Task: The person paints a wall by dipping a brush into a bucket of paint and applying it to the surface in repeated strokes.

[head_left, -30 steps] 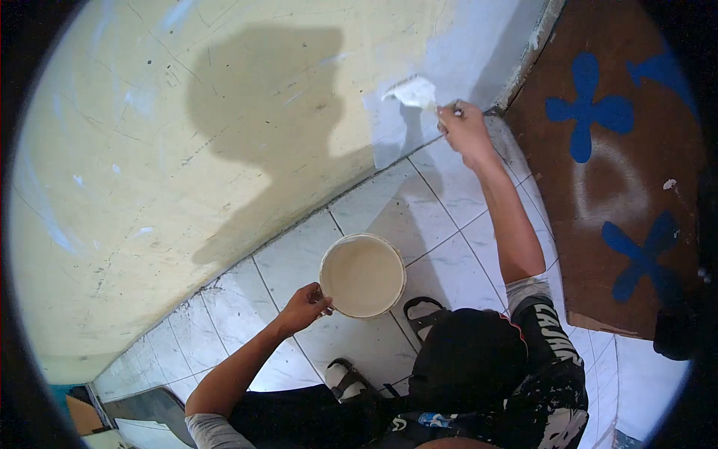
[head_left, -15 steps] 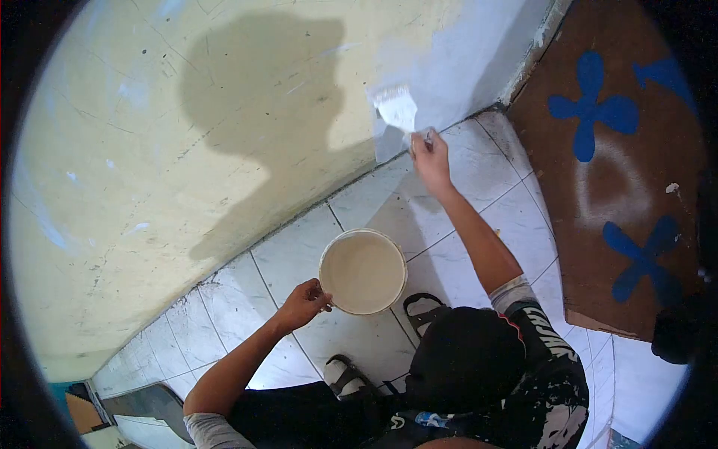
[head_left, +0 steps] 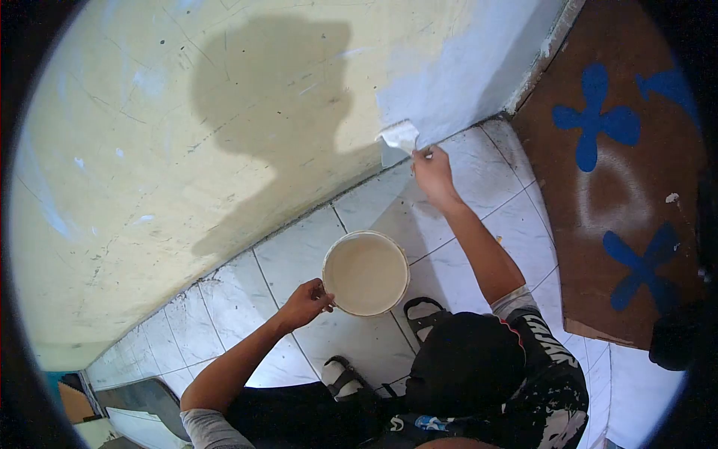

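Just above the right hand [head_left: 434, 176], clamped in its grip, the paintbrush [head_left: 399, 136] touches the wall [head_left: 224, 150]; the left hand [head_left: 305, 303] pinches the bucket [head_left: 366, 233] rim.

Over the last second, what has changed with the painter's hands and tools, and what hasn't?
The right hand has drawn the brush down the wall and leftward, to its bottom edge by the floor tiles. Nothing was picked up or released. The left hand still grips the rim of the paint bucket, which stays put.
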`<state>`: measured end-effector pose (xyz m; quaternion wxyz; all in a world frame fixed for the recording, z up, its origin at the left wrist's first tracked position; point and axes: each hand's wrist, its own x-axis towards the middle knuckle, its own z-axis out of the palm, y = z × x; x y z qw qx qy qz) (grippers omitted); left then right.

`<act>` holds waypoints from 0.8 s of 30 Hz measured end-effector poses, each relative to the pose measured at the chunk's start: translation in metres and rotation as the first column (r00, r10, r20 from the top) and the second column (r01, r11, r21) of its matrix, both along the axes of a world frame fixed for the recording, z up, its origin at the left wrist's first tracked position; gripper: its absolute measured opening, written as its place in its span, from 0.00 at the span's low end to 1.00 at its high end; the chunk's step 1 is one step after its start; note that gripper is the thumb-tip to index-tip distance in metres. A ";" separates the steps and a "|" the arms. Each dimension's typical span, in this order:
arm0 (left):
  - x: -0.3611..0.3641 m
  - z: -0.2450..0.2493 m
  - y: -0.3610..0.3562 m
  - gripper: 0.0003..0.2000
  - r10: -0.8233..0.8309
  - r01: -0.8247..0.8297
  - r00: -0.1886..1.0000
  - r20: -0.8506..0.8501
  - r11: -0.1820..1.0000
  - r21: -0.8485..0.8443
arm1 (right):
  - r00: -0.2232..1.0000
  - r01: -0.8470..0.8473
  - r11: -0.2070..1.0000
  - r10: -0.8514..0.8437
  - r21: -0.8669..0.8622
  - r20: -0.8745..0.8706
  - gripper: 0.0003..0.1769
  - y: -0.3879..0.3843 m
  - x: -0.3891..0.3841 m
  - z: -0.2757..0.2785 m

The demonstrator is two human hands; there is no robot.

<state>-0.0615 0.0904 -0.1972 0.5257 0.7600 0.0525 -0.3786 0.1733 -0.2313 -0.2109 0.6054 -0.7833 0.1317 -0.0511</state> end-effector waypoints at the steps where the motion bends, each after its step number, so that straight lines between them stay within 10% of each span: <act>1: 0.001 0.001 0.000 0.16 0.001 -0.001 1.000 -0.002 1.000 0.000 | 1.000 -0.001 1.000 0.001 0.000 -0.002 0.15 0.001 -0.002 0.020; 11: -0.001 0.001 -0.001 0.15 0.041 -0.041 0.999 -0.022 0.999 -0.012 | 0.969 -0.149 0.870 0.033 0.470 0.246 0.09 -0.004 -0.042 0.169; 19: -0.001 0.005 -0.005 0.13 0.048 -0.048 0.999 0.001 0.999 -0.003 | 0.946 -0.135 0.934 0.022 0.332 0.324 0.10 0.008 -0.004 -0.031; 22: 0.000 0.008 -0.006 0.14 0.047 -0.047 0.999 -0.011 0.999 -0.002 | 0.996 -0.063 0.974 0.046 0.216 0.082 0.11 -0.006 -0.011 -0.075; 24: -0.002 0.005 -0.004 0.13 0.074 -0.075 0.997 -0.011 0.997 -0.029 | 0.980 -0.042 0.998 0.049 -0.042 0.193 0.13 -0.019 -0.007 -0.113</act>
